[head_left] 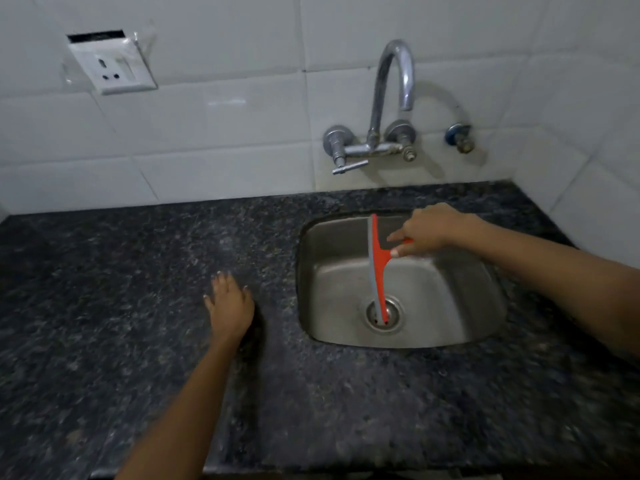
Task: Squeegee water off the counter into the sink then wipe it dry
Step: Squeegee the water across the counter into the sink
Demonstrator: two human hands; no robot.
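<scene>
A red squeegee [378, 268] with a grey blade hangs over the steel sink [460, 306], blade running front to back, its near end above the drain. My right hand [424, 233] grips its short red handle from the right. My left hand [230, 304] lies flat, fingers spread, on the dark speckled granite counter [138, 289] just left of the sink. I cannot tell from the dark stone where water lies.
A chrome wall tap [388, 98] arches over the sink's back edge. A white power socket [110, 65] sits on the tiled wall at the upper left. A small brass valve [460, 138] sticks out right of the tap. The counter's front edge runs along the bottom.
</scene>
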